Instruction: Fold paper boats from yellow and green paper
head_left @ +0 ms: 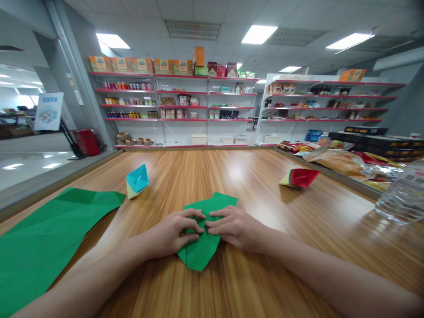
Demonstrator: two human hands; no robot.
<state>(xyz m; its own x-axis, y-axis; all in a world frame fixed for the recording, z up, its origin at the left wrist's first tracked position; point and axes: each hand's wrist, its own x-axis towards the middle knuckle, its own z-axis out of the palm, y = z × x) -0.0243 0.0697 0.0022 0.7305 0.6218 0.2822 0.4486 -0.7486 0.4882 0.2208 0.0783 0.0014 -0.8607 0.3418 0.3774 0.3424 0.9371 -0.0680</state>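
A folded sheet of green paper (200, 255) lies on the table in front of me, with creases and pointed corners. My left hand (174, 232) rests on its left side, fingers bent and apart, the thumb lower on the sheet. From the right, my right hand (236, 227) lies across the paper with its fingers stretched out, their tips close to those of the left. Some of the folds are hidden under the fingers. A larger green sheet (56, 234) lies at the left, partly behind my left forearm.
A blue and yellow folded paper piece (138, 180) stands back left; a red and yellow one (300, 178) sits back right. A clear plastic bottle (402, 196) and snack packets (341, 161) are at the right. Stocked shelves (182, 92) stand beyond the wooden table (265, 282).
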